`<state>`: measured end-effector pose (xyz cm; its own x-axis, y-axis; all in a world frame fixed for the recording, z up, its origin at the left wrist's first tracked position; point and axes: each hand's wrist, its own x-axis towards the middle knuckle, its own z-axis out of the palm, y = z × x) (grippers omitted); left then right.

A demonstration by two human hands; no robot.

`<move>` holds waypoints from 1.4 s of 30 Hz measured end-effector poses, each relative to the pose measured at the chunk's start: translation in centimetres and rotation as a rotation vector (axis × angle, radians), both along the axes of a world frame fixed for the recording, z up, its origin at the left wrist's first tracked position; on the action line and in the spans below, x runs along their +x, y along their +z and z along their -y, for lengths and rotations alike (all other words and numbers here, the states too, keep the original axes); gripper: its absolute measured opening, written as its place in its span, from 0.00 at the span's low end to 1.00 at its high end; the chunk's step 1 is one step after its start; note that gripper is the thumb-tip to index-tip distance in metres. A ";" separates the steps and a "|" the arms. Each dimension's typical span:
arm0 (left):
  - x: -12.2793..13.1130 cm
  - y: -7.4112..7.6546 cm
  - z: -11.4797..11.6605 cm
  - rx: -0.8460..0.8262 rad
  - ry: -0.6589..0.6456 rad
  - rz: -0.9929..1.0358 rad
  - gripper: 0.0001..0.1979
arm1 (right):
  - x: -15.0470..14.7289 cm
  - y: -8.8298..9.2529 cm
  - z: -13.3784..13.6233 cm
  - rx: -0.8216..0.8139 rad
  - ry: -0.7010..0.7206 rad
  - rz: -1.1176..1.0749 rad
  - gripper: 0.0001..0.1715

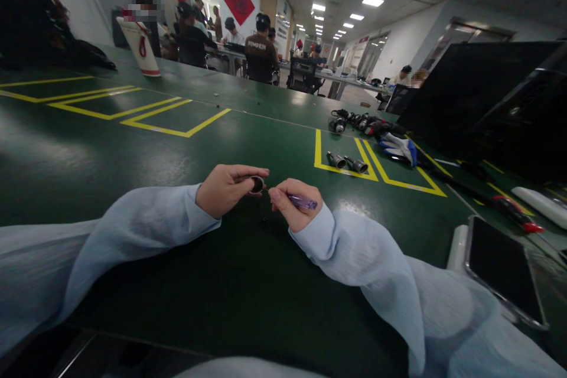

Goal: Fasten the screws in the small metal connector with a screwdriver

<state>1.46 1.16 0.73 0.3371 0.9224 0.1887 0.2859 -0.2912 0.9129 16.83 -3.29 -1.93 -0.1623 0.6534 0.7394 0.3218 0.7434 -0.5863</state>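
Close work over green table.
Right hand grips a purple-handled tool, its far end near the round metal part pinched in the left hand (contact unclear); farther off, two metal fittings lie within yellow tape.

The purple handle looks glossy plastic, the round part metal.

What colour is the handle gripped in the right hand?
The handle is purple and looks see-through; it shows best in the head view.
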 end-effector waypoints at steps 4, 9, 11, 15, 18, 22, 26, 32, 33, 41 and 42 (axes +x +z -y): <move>0.0 0.0 0.0 0.028 0.004 -0.047 0.14 | -0.1 -0.2 -0.2 0.011 -0.014 0.037 0.13; 0.1 -0.2 0.0 0.015 0.008 -0.065 0.14 | -0.3 -0.1 -0.2 0.025 -0.050 0.104 0.13; 0.0 -0.3 -0.1 0.012 0.006 -0.072 0.14 | -0.4 -0.1 -0.2 0.012 -0.054 0.129 0.13; -0.2 -0.7 -0.2 0.026 -0.018 -0.031 0.12 | -0.7 -0.3 -0.3 -0.130 0.001 -0.017 0.14; -0.1 -0.6 -0.1 0.005 -0.014 -0.006 0.11 | -0.9 -0.3 -0.6 -0.362 0.058 -0.230 0.15; 0.0 -0.3 0.0 -0.024 -0.006 0.008 0.11 | -0.9 -0.4 -1.1 -0.543 0.115 -0.431 0.16; 0.1 -0.4 -0.1 -0.060 0.007 0.013 0.12 | -0.8 -0.7 -1.5 -0.613 0.145 -0.549 0.18; 0.2 -0.2 -0.1 -0.155 0.018 0.054 0.13 | -0.4 -1.0 -1.8 -0.652 0.211 -0.656 0.18; 0.2 -0.1 0.0 -0.177 0.023 0.062 0.13 | -0.4 -1.0 -1.9 -0.652 0.217 -0.668 0.18; 0.0 0.1 0.1 -0.324 0.028 0.144 0.14 | -0.1 -0.6 -1.8 -0.621 0.148 -0.597 0.18; 0.0 0.1 0.1 -0.327 0.027 0.148 0.14 | -0.1 -0.6 -1.7 -0.601 0.135 -0.564 0.18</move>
